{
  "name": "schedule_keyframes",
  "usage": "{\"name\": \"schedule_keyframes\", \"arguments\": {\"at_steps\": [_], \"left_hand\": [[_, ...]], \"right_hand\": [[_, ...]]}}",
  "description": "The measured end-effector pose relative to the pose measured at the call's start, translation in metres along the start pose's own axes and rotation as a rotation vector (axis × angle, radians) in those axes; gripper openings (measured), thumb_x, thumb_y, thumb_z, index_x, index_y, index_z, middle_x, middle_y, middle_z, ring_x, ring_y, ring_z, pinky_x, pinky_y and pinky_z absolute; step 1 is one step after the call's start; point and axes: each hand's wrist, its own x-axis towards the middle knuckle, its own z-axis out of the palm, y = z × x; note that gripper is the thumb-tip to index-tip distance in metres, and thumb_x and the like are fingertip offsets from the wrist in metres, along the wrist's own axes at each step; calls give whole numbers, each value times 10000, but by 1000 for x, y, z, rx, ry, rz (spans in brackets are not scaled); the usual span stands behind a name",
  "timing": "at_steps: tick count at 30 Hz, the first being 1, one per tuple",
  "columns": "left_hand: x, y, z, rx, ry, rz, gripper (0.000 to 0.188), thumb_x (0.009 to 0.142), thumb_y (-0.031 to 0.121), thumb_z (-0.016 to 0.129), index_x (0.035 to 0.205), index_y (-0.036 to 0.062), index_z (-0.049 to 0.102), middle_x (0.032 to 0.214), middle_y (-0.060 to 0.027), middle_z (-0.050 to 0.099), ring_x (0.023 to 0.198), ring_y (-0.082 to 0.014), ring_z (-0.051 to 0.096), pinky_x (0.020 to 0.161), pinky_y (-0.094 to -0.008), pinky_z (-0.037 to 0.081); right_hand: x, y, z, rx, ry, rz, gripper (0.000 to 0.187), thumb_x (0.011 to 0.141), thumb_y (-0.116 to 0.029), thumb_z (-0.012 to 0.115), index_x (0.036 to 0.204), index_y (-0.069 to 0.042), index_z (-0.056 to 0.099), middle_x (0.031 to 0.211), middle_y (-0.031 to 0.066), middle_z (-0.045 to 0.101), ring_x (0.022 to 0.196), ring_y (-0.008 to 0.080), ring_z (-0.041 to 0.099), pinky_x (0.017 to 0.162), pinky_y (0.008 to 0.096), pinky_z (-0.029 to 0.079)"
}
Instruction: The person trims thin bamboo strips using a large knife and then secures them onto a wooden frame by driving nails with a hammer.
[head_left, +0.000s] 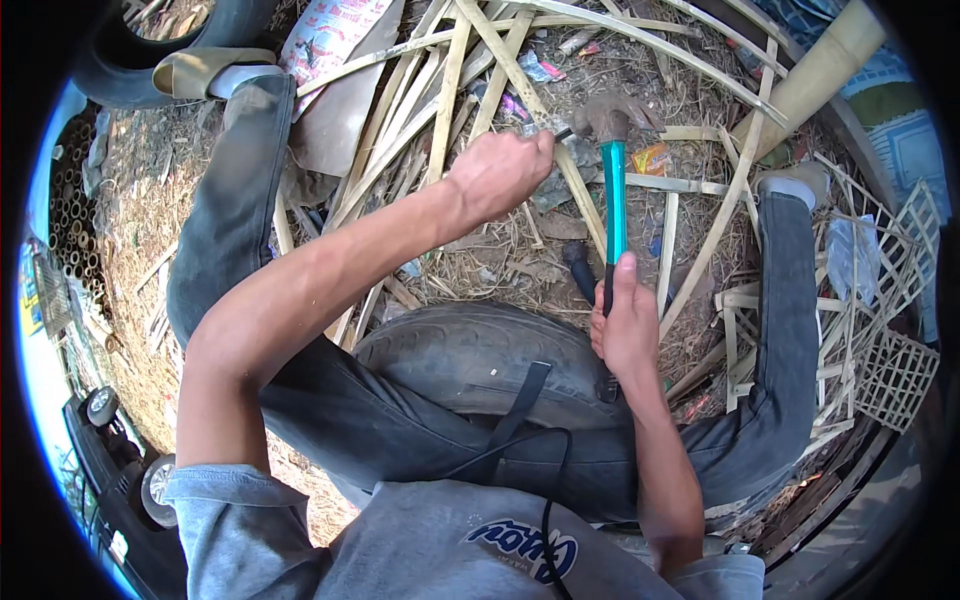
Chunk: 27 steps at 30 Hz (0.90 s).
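Note:
My right hand (630,325) is closed round the black grip of a claw hammer (614,190) with a teal handle. The hammer points away from me, its brownish head (606,117) over the littered ground. My left hand (503,172) is a fist to the left of the hammer head. A short dark-ended rod (564,134) sticks out of that fist toward the head, a small gap apart; the rest is hidden by the fingers. Beneath and beyond both hands, split bamboo strips (520,75) lie crossed on the ground.
A black tyre (450,345) lies between my legs. A thick bamboo pole (815,80) slants at the far right, above lattice pieces (897,380) and a clear plastic bag (852,258). Cut bamboo tubes (75,215) are stacked at the left. Another tyre (120,65) stands far left.

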Motion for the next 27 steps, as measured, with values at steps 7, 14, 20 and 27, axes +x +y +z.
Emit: {"name": "schedule_keyframes", "arguments": {"at_steps": [7,14,20,27], "left_hand": [[-5,6,3,-20,44,-13,186,881,-2,545,1039,-100,555,654,-177,678,621,-311,723,497,-405,579],[0,16,3,-32,70,-20,173,866,1,564,1009,-97,557,649,-178,679,615,-325,725,519,-404,587],[-3,20,13,-81,115,-99,100,868,-14,528,942,-81,524,621,-196,650,587,-341,705,484,-421,565],[7,34,8,-112,79,-157,103,886,-15,508,951,-92,525,635,-203,654,580,-345,701,471,-426,560]], "right_hand": [[-11,-26,0,168,-29,-12,696,988,-729,318,741,-91,443,503,-34,355,367,76,343,347,247,275],[-14,-20,-21,-40,-17,-100,681,1004,-701,327,752,-84,465,515,-26,394,392,69,377,371,240,296],[-26,-68,-44,-126,-49,34,696,1020,-660,358,718,-55,520,555,-15,449,462,73,429,438,243,351],[-12,-65,-64,62,-50,-312,711,1002,-708,319,739,-70,489,540,-27,414,460,58,392,420,229,295]]}}
